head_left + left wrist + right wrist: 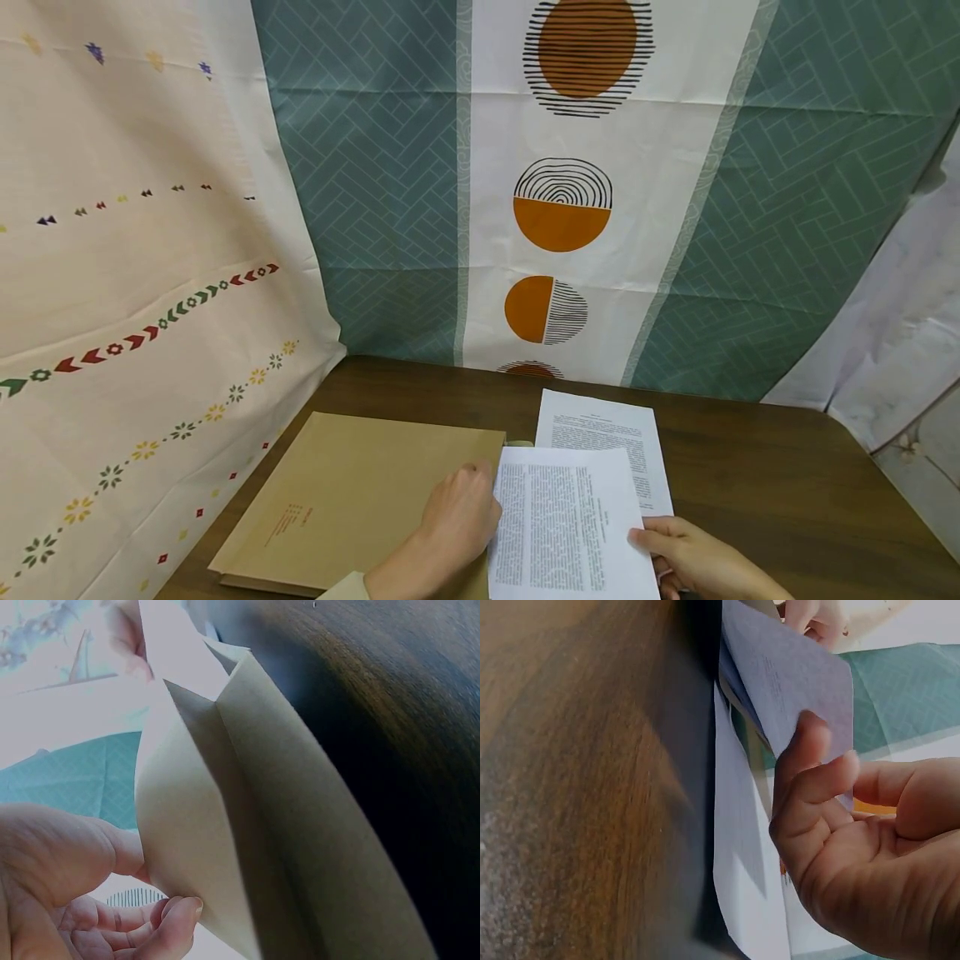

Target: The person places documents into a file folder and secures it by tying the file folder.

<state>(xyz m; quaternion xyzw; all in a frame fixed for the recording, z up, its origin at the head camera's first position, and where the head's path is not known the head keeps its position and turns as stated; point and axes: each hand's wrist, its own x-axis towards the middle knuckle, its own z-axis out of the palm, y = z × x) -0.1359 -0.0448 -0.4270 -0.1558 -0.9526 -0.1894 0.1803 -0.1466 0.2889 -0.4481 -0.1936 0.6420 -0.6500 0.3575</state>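
A large brown paper envelope lies on the table, small red print near its lower left corner. My left hand pinches the upper layer at its right-hand edge; in the left wrist view the folded mouth gapes between the two layers. With thumb and fingers, my right hand holds a printed sheet by its right edge. The sheet's left edge meets the envelope's mouth. Underneath it, farther back, another printed page rests on the table, partly covered.
Dark wooden table extends to the right of the papers. A green and white patterned cloth hangs behind the table's back edge, and a cream cloth with small motifs hangs along the left side.
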